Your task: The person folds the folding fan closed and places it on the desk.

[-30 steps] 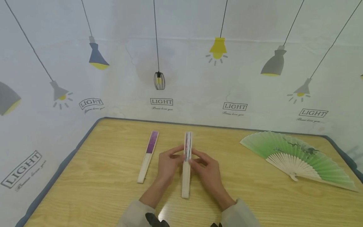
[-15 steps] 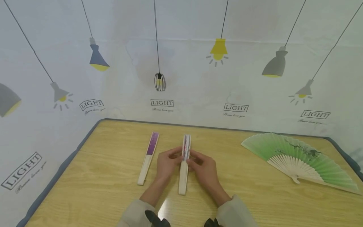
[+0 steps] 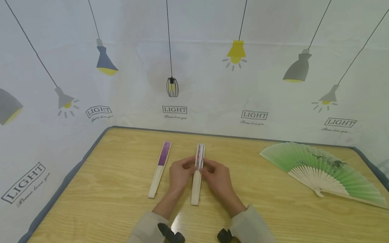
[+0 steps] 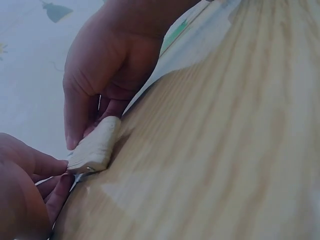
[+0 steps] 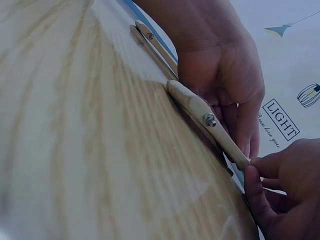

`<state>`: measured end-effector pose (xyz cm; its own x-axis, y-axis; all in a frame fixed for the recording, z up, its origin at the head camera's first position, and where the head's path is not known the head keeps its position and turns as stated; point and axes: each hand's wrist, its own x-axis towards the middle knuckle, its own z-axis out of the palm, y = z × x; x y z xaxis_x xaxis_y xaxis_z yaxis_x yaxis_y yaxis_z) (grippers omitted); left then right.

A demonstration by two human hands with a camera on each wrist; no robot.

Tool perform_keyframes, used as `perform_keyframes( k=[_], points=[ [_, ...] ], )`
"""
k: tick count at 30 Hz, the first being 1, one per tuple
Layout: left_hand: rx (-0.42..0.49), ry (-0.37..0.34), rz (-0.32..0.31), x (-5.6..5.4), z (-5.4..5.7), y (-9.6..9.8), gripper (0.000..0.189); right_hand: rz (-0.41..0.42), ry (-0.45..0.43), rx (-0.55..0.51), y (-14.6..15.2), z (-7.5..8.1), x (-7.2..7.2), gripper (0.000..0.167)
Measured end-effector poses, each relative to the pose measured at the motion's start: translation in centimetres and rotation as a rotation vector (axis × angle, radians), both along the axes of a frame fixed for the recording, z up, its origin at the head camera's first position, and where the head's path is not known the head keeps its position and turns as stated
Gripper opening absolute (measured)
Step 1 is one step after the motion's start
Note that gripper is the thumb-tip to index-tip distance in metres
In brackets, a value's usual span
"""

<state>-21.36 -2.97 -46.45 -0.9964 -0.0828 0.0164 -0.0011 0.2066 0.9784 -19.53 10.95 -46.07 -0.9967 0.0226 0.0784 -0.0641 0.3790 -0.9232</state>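
Note:
A folded hand fan (image 3: 196, 187) with pale wooden sticks and a patterned far part stands before me at the table's middle. My left hand (image 3: 181, 173) pinches its left side between thumb and fingers. From the other side my right hand (image 3: 217, 175) pinches it at about the same height. In the right wrist view the fan (image 5: 192, 105) shows a metal rivet near its close end, and my right hand (image 5: 290, 185) grips its far part. The left wrist view shows the fan's blunt end (image 4: 97, 145) close to the tabletop; whether it touches is unclear.
Left of my hands lies a second folded fan (image 3: 159, 170), purple on its far half. A green fan (image 3: 323, 168) lies spread at the right of the wooden table (image 3: 106, 175). A white sheet printed with lamps (image 3: 206, 77) hangs behind and to the left.
The held fan's near end has swung slightly left and shifted a little away from me. Both hands keep their hold on it. The other fans have not moved.

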Motion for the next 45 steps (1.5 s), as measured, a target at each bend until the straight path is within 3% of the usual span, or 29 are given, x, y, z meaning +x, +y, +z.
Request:
perform_keyframes(
  k=[5, 12, 19, 27, 32, 39, 45],
  points=[
    [-0.055, -0.001, -0.012, 0.3, 0.3, -0.2, 0.031, -0.001, 0.030, 0.074, 0.0, 0.0, 0.0, 0.036],
    [-0.087, -0.005, -0.003, 0.2, 0.2, -0.4, 0.032, 0.011, -0.013, 0.047, 0.1, -0.2, 0.0, 0.034],
    [-0.142, 0.081, 0.024, 0.0, 0.0, -0.5, 0.033, 0.063, -0.025, 0.018, 0.2, 0.0, 0.1, 0.035],
    [-0.097, 0.065, 0.056, -0.1, 0.2, -0.8, 0.032, 0.128, -0.007, -0.015, 0.2, 0.2, 0.2, 0.037],
    [-0.081, 0.073, 0.090, 0.0, 0.6, -1.0, 0.031, 0.147, 0.000, -0.011, -0.2, 0.3, 0.1, 0.038],
    [-0.165, 0.134, 0.173, 0.0, 0.6, -1.4, 0.029, 0.175, 0.013, -0.024, -1.0, 0.2, -0.4, 0.036],
    [-0.208, 0.137, 0.235, -0.1, 0.9, -1.8, 0.030, 0.196, 0.028, -0.022, -1.9, 0.3, -0.6, 0.035]
  ],
)
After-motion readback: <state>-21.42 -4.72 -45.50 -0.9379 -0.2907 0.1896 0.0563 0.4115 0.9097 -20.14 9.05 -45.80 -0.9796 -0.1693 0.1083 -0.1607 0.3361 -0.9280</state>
